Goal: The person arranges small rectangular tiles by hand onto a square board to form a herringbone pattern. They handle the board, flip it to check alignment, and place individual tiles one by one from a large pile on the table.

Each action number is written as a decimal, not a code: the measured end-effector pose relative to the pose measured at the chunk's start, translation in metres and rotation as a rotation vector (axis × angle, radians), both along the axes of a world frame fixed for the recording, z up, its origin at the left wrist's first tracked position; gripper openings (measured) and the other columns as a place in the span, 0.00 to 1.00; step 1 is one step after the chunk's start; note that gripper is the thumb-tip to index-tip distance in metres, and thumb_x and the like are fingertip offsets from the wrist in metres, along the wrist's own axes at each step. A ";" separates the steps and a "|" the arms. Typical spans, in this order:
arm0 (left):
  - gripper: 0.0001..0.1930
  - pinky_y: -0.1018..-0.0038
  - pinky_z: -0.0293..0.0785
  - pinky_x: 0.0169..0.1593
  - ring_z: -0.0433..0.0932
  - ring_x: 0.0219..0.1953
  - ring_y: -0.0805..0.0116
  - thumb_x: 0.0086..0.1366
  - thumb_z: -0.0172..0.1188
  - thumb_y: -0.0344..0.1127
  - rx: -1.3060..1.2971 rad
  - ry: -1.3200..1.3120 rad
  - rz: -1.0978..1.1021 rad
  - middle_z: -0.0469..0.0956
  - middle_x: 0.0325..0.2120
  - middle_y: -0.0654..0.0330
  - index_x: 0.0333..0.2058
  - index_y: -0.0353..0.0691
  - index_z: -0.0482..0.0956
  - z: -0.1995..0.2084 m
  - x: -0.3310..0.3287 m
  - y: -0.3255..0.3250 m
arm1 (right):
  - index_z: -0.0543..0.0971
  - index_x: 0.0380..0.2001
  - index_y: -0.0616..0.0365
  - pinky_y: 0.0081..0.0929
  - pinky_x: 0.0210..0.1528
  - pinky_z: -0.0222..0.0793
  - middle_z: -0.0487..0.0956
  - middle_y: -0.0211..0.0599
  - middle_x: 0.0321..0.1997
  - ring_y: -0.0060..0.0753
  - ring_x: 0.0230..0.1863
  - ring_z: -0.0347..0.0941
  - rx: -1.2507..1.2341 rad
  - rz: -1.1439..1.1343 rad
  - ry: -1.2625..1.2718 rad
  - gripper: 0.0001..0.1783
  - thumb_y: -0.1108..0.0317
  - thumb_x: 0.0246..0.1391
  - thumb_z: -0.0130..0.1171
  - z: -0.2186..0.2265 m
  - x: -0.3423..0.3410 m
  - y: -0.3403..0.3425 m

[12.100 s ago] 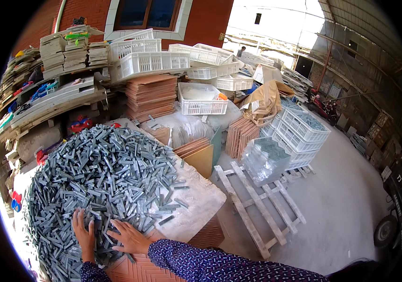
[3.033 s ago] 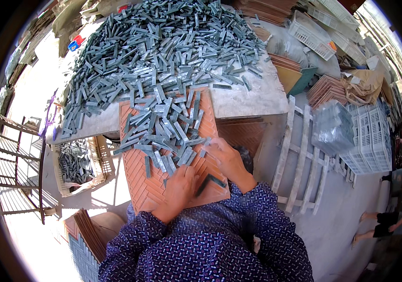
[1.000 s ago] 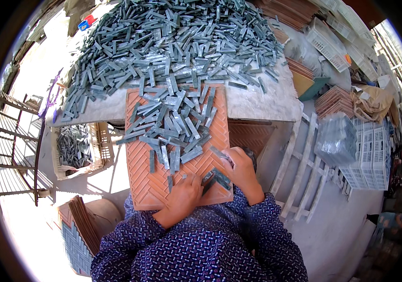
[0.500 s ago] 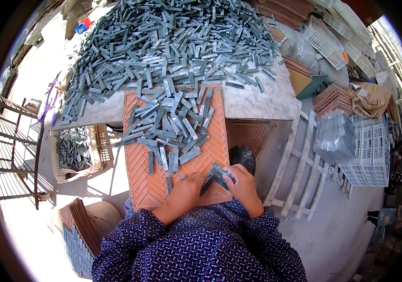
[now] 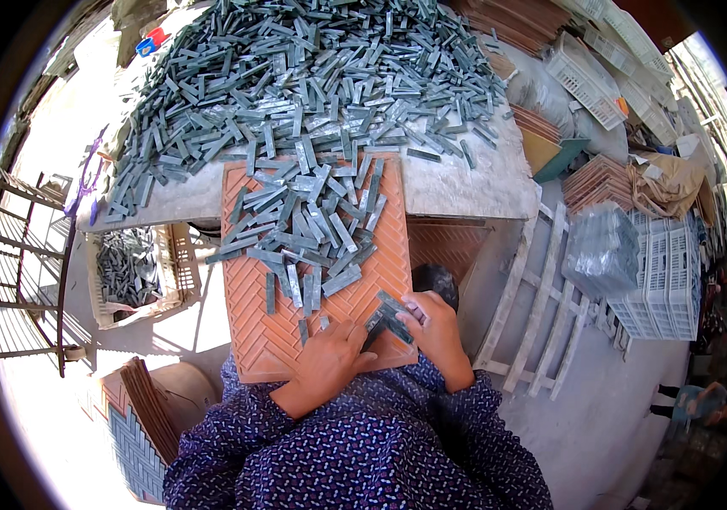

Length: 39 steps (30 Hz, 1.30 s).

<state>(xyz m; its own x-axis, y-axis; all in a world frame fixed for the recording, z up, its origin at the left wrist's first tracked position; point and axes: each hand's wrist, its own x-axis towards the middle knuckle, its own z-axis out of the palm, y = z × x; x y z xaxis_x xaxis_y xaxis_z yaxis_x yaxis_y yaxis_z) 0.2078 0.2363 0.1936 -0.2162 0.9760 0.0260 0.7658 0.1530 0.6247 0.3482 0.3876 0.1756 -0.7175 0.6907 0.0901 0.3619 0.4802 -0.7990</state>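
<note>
An orange tray with herringbone grooves lies in front of me, its far end against a table. Loose dark grey-green stone strips are heaped on its far half. Over its near right corner, my right hand pinches several stone strips side by side between thumb and fingers. My left hand rests over the tray's near edge, fingers stretched forward and nothing visibly gripped. Its fingertips are close to the held strips and to a small strip piece; whether they touch is unclear.
A large pile of strips covers the table. Below left stands a crate of strips. Stacked panels lean nearer me. At right are a slatted pallet, white crates and, farther off, a person.
My left hand has shifted slightly left, its fingers spreading forward from the held strips. My right hand keeps its strips, now turned a little. The view has moved slightly.
</note>
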 end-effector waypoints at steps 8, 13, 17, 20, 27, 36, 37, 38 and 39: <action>0.14 0.65 0.72 0.35 0.74 0.34 0.56 0.50 0.63 0.36 -0.011 0.089 -0.008 0.72 0.29 0.54 0.32 0.37 0.70 -0.015 0.009 -0.005 | 0.76 0.37 0.61 0.29 0.32 0.70 0.74 0.43 0.33 0.40 0.29 0.75 0.046 0.038 -0.001 0.15 0.77 0.42 0.64 -0.001 0.005 0.002; 0.12 0.62 0.71 0.34 0.73 0.35 0.51 0.51 0.61 0.31 -0.132 0.037 0.021 0.73 0.30 0.51 0.33 0.35 0.70 -0.022 0.012 -0.011 | 0.76 0.37 0.60 0.33 0.33 0.70 0.75 0.43 0.33 0.44 0.31 0.75 0.113 -0.024 -0.079 0.14 0.74 0.44 0.63 0.000 0.003 -0.006; 0.09 0.61 0.70 0.36 0.73 0.34 0.51 0.52 0.59 0.28 0.141 0.015 0.129 0.72 0.29 0.51 0.31 0.35 0.69 -0.015 0.002 -0.004 | 0.76 0.37 0.59 0.34 0.33 0.71 0.75 0.42 0.33 0.46 0.33 0.75 0.126 -0.039 -0.057 0.13 0.72 0.44 0.62 -0.008 0.005 -0.006; 0.07 0.62 0.70 0.36 0.72 0.33 0.52 0.54 0.57 0.28 0.160 0.064 0.126 0.70 0.27 0.51 0.30 0.36 0.68 -0.014 -0.005 0.003 | 0.76 0.37 0.63 0.28 0.34 0.71 0.75 0.45 0.32 0.40 0.32 0.76 0.113 -0.029 -0.032 0.13 0.76 0.45 0.62 -0.006 0.005 -0.005; 0.07 0.63 0.70 0.36 0.73 0.33 0.54 0.53 0.57 0.28 0.127 0.041 0.087 0.70 0.28 0.54 0.31 0.38 0.69 -0.022 0.000 0.004 | 0.76 0.37 0.62 0.30 0.34 0.70 0.75 0.45 0.33 0.43 0.32 0.76 0.103 -0.021 -0.035 0.13 0.75 0.45 0.62 -0.004 0.004 -0.007; 0.06 0.65 0.73 0.34 0.75 0.34 0.55 0.52 0.53 0.26 0.083 0.155 0.083 0.71 0.33 0.55 0.31 0.38 0.71 -0.027 0.009 0.015 | 0.77 0.35 0.61 0.31 0.33 0.70 0.75 0.43 0.32 0.44 0.31 0.75 0.173 -0.023 -0.055 0.11 0.76 0.44 0.62 -0.001 0.001 -0.008; 0.06 0.65 0.73 0.35 0.74 0.35 0.55 0.51 0.52 0.26 0.077 0.156 0.084 0.71 0.33 0.54 0.31 0.38 0.71 -0.028 0.009 0.016 | 0.76 0.34 0.59 0.33 0.33 0.70 0.74 0.42 0.32 0.45 0.31 0.75 0.196 -0.024 -0.043 0.10 0.75 0.45 0.62 -0.001 -0.001 -0.007; 0.06 0.65 0.73 0.36 0.74 0.35 0.55 0.52 0.52 0.26 0.078 0.137 0.075 0.71 0.34 0.54 0.31 0.38 0.71 -0.028 0.008 0.016 | 0.76 0.34 0.58 0.34 0.32 0.70 0.74 0.41 0.31 0.46 0.31 0.74 0.217 -0.025 -0.030 0.10 0.74 0.45 0.61 0.000 -0.003 -0.006; 0.07 0.65 0.73 0.37 0.74 0.36 0.54 0.52 0.52 0.25 0.079 0.118 0.067 0.71 0.34 0.54 0.31 0.37 0.71 -0.027 0.007 0.015 | 0.76 0.34 0.58 0.34 0.32 0.70 0.74 0.41 0.31 0.46 0.31 0.74 0.230 -0.015 -0.021 0.10 0.74 0.45 0.61 0.002 -0.006 -0.005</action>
<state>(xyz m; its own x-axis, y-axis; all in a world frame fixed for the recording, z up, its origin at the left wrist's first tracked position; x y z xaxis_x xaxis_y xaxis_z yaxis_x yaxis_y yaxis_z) 0.2149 0.2516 0.1664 -0.2719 0.9533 0.1313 0.8240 0.1602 0.5435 0.3425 0.3825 0.1776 -0.7105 0.6646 0.2312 0.3862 0.6429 -0.6614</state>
